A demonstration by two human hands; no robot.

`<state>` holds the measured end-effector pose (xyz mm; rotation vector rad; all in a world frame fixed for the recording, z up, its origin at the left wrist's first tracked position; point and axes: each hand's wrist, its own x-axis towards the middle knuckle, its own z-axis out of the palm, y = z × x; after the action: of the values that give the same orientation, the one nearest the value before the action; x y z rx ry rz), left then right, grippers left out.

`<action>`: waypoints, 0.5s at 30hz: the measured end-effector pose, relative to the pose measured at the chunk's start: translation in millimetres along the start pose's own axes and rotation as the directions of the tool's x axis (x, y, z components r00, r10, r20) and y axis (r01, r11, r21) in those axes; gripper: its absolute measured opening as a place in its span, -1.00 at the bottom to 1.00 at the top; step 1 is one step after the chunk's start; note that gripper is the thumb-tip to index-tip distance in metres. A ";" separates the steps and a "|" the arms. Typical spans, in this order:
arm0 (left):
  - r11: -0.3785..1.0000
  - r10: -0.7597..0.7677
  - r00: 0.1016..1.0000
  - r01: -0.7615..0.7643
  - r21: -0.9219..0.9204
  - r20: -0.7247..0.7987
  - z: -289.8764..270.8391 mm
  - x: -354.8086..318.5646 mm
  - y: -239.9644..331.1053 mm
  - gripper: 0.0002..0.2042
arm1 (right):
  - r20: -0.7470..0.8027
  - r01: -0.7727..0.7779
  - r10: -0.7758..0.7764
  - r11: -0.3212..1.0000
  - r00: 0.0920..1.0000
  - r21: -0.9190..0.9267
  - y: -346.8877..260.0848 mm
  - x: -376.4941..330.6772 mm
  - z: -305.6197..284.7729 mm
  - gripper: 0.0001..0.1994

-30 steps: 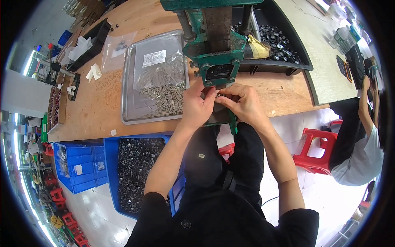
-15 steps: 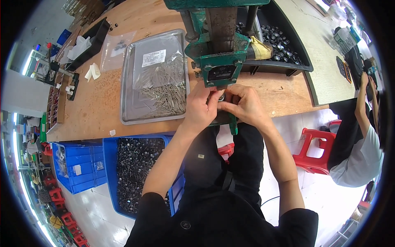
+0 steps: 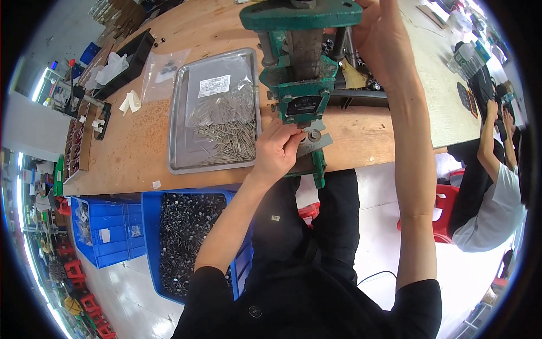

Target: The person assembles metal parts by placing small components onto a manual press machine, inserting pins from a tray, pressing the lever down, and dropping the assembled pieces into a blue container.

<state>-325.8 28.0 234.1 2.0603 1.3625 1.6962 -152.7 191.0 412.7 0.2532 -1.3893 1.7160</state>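
My left hand (image 3: 278, 148) is closed, its thumb and fingertips pinched together beside the base of a green press (image 3: 307, 90). What they hold, if anything, is hidden. Right by those fingertips, a small round metal piece (image 3: 314, 135) sits on a flat metal plate (image 3: 308, 148) under the press head. My right hand (image 3: 384, 42) is raised at the upper right of the press. Its fingers run partly out of the picture and behind the press, so their grip does not show. Left of the press lies a metal tray (image 3: 174, 130) with thin metal pins (image 3: 231, 135) and a clear labelled bag (image 3: 214, 101).
Beneath the table edge stands a blue bin (image 3: 151, 243) of dark, round-headed pins. A black tray (image 3: 361, 99) is behind my right forearm. Further left are a long black box (image 3: 135, 62) and a lever tool (image 3: 72, 93). Another person (image 3: 491, 209) sits at right near a red stool (image 3: 446, 209).
My right hand has left the press base and risen to the upper right of the press, uncovering the plate and round metal piece. My left hand stays at the base.
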 end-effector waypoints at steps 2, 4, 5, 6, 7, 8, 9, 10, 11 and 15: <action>1.000 -0.021 1.000 0.021 -0.010 0.002 1.0 0.8 -0.6 -0.85 | -0.533 -0.239 -0.038 0.864 0.845 -0.442 -18.5 12.6 50.0 -0.08; 0.997 -0.067 0.998 0.067 0.027 -0.016 -19.2 -8.7 -5.6 -0.85 | -0.484 -0.090 -0.283 0.785 0.828 -0.613 -15.0 29.7 78.7 -0.12; 0.997 -0.073 0.997 0.073 0.002 -0.003 -9.9 -4.3 -2.5 -0.86 | -0.355 0.052 -0.436 0.688 0.827 -0.724 -36.4 25.7 89.2 -0.26; 0.996 -0.086 0.996 0.086 0.004 0.002 -7.6 -3.9 -2.9 -0.86 | -0.205 0.202 -0.558 0.582 0.804 -0.788 -45.8 19.2 98.3 -0.39; 0.996 -0.085 0.996 0.085 0.004 -0.007 -6.9 -5.3 -4.4 -0.86 | -0.198 0.206 -0.555 0.581 0.808 -0.788 -46.8 16.3 86.4 -0.39; 0.992 -0.123 0.992 0.122 -0.027 -0.011 -5.2 -7.7 -5.6 -0.86 | -0.163 0.214 -0.556 0.551 0.815 -0.807 -50.0 -15.5 89.7 -0.49; 0.985 -0.148 0.989 0.148 -0.084 -0.002 6.1 -4.1 -2.7 -0.87 | -0.124 0.213 -0.562 0.496 0.818 -0.842 -59.4 -44.4 100.9 -0.59; 0.986 -0.156 0.987 0.154 -0.055 -0.024 -1.4 -7.9 -5.5 -0.87 | -0.092 0.237 -0.556 0.492 0.826 -0.838 -37.6 -65.8 129.4 -0.67; 0.977 -0.212 0.976 0.211 -0.022 -0.045 -20.8 -18.9 -9.5 -0.86 | -0.054 0.275 -0.543 0.506 0.838 -0.817 -20.9 -106.9 163.9 -0.73; 0.951 -0.277 0.961 0.273 -0.146 -0.011 -5.8 -15.4 -4.7 -0.86 | 0.012 0.191 -0.544 0.274 0.839 -0.942 1.8 -176.7 164.8 -0.84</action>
<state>-332.5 17.4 222.4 1.6848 1.4149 1.6577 -109.2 -40.0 356.6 -0.3275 -1.6498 0.3230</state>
